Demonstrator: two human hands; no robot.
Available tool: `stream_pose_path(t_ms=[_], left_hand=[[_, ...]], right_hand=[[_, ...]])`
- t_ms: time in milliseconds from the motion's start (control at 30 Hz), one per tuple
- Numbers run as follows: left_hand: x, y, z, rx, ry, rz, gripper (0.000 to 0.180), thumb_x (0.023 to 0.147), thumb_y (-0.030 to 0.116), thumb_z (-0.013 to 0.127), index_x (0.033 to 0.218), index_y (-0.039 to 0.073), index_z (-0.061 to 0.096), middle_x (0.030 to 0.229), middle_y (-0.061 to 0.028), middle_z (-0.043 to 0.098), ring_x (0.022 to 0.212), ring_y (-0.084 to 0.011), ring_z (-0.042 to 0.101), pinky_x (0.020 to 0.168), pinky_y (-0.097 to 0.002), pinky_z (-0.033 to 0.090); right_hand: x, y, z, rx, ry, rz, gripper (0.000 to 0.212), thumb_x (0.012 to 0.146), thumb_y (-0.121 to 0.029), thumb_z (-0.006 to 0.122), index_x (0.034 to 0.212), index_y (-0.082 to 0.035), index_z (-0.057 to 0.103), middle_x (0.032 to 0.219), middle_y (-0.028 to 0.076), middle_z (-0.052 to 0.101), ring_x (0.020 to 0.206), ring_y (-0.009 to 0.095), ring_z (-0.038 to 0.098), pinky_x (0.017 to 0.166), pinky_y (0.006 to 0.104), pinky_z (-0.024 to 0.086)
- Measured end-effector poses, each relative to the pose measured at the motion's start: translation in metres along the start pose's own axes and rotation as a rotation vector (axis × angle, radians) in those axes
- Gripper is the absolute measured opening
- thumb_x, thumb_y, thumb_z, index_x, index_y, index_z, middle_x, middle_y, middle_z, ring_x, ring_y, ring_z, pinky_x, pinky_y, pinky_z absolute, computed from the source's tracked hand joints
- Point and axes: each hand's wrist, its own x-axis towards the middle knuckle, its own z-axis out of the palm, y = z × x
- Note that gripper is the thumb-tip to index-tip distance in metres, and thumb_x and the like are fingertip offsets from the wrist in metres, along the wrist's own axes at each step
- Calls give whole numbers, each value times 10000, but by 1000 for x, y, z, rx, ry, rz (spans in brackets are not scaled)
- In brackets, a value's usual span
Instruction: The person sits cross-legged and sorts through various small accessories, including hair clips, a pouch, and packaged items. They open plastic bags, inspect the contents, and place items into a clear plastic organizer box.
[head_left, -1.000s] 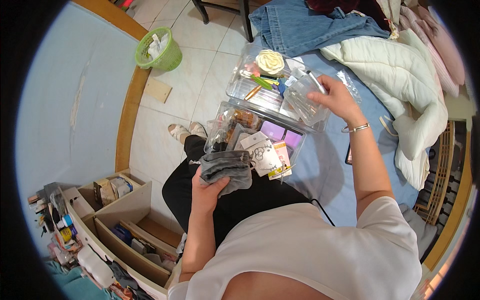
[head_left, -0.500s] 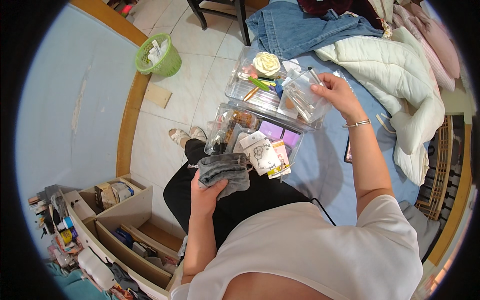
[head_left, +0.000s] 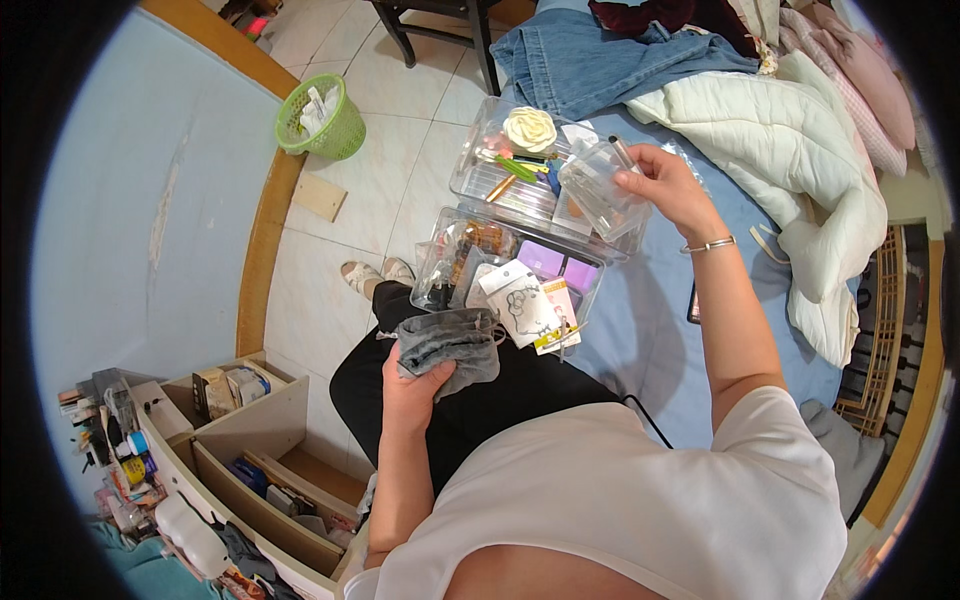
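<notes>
My left hand is closed round a small grey plush pouch, holding it over my lap. In my right hand is a small clear plastic box, tilted, with a slim dark-tipped stick at its edge. That box hangs over the right end of a clear tray, which holds a cream fabric rose, a green item and other small things. Nearer me, a second clear container bears purple cases, a white card with a drawing and a yellow-and-white packet.
Both containers rest on the blue bed sheet. Beyond them lie jeans and a pale quilt. A green wastebasket stands on the tiled floor. At lower left, a drawer unit is open; a black stool stands at the far side.
The clear box in my right hand has turned slightly, and the slim light items seen in it before now show less. My left hand keeps its hold on the pouch.
</notes>
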Motion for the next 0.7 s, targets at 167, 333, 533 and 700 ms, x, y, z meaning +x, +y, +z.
stream_pose_path(t_ms=[167, 333, 533, 700], left_hand=[[-3, 0, 1, 13, 8, 3, 426, 794, -17, 695, 1185, -25, 526, 1095, -100, 638, 988, -178, 606, 901, -319, 463], [-3, 2, 0, 15, 9, -7, 431, 788, -6, 697, 1181, -25, 521, 1095, -106, 636, 988, -182, 608, 903, -320, 464], [-5, 1, -2, 40, 29, -23, 436, 781, 12, 702, 1176, -26, 521, 1092, -106, 636, 989, -185, 611, 903, -322, 465], [-6, 1, -2, 54, 24, -13, 444, 775, 15, 709, 1175, -25, 521, 1093, -104, 635, 987, -183, 610, 903, -322, 464]], right_hand=[[0, 2, -1, 67, -11, 27, 299, 873, -227, 664, 1075, -11, 615, 902, 27, 648, 771, 83, 600, 698, 230, 473], [-2, 6, -2, 553, -24, 107, 293, 905, -243, 629, 1064, 2, 612, 938, 47, 654, 801, 116, 628, 737, 254, 508], [-1, 13, 16, 667, -15, 106, 326, 906, -222, 628, 1126, 6, 549, 1008, 65, 639, 894, 132, 624, 802, 289, 523], [-8, 0, 28, 750, -25, 68, 360, 896, -192, 639, 1167, 1, 499, 1070, 75, 619, 940, 152, 625, 832, 328, 534]])
